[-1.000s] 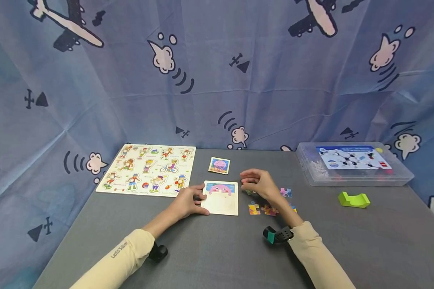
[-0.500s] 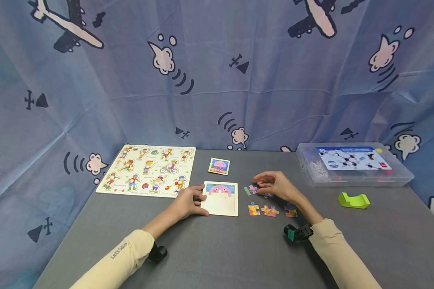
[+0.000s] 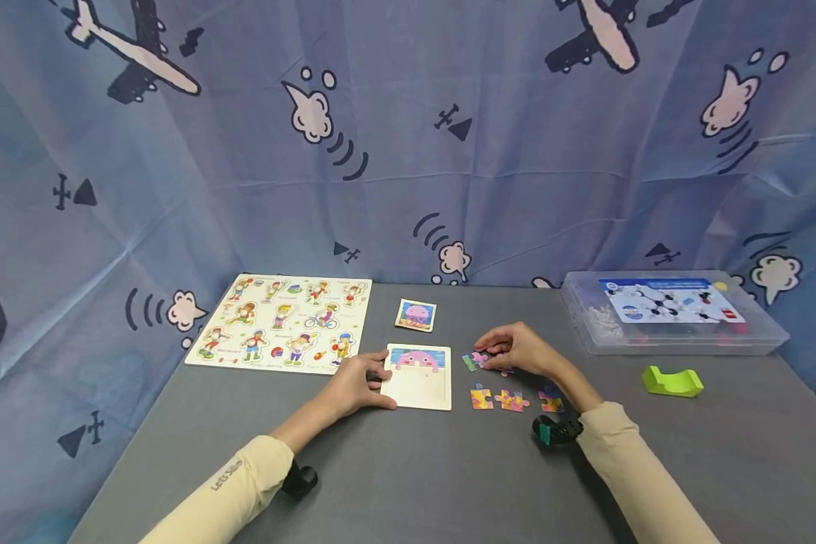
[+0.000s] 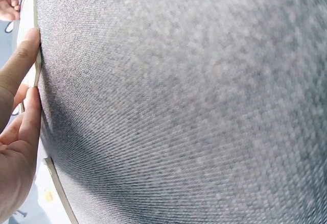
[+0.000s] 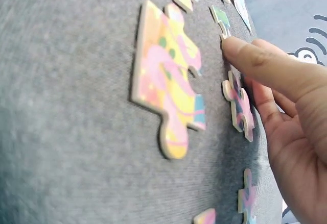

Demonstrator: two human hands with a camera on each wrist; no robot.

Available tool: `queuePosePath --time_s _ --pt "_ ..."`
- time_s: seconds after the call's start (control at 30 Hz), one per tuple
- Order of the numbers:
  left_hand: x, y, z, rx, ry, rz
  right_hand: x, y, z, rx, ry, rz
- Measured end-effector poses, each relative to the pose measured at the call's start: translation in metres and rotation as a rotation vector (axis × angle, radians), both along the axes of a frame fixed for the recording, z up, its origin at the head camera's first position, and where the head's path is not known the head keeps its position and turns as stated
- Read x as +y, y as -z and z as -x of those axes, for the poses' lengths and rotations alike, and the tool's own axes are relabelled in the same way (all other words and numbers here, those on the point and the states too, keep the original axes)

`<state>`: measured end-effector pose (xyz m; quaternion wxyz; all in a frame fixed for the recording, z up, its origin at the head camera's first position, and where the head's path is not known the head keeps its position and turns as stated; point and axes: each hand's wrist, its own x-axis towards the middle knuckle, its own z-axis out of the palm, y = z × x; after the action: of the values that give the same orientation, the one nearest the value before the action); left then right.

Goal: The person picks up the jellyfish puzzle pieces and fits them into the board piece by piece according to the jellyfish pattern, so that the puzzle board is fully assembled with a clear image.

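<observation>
My left hand [image 3: 355,384] holds the left side of a small square wooden puzzle board [image 3: 417,391], its thumb and fingers spread along that edge. At the board's top shows a pink sea creature on blue; the lower part is bare wood. In the left wrist view the fingers [image 4: 31,101] lie against the board's thin edge. To the right, my right hand [image 3: 520,350] pinches a pink and green jigsaw piece [image 3: 474,361] low over the table, thumb [image 5: 237,48] at its end. Another pink piece [image 5: 239,104] lies beneath the hand. Yellow and pink pieces [image 3: 513,400] lie nearer the front.
A small jellyfish picture card [image 3: 416,314] lies behind the board. A large picture board [image 3: 282,325] with children's figures is at the back left. On the right stand a clear plastic box [image 3: 673,340] and a green curved block [image 3: 672,381]. A patterned curtain [image 3: 408,151] hangs behind the table.
My right hand has moved right, away from beside the board, to the pink and green piece, uncovering the front pieces. The left hand stays at the board's edge.
</observation>
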<state>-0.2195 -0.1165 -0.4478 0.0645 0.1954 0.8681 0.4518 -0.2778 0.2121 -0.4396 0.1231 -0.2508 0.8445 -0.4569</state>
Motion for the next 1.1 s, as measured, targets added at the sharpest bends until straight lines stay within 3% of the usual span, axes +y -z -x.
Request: queuePosePath --time_s 0.17,0.43,0.73,0.9,1.1 --pt "0.001 -0.001 0.000 -0.004 0.014 0.020 0.002 0.001 -0.002 0.011 0.024 0.003" --pt "0.000 -0.013 0.000 -0.022 0.076 0.159 0.003 0.000 -0.006 -0.010 0.076 0.029" --pt "-0.001 -0.013 0.001 -0.031 0.053 0.188 0.002 -0.005 -0.015 -0.115 0.148 0.161" --pt "-0.003 -0.013 0.001 -0.018 0.046 0.195 -0.001 -0.006 -0.021 -0.129 0.206 0.207" --pt "-0.001 -0.015 0.002 -0.011 0.042 0.208 -0.006 -0.003 -0.030 -0.188 0.277 0.342"
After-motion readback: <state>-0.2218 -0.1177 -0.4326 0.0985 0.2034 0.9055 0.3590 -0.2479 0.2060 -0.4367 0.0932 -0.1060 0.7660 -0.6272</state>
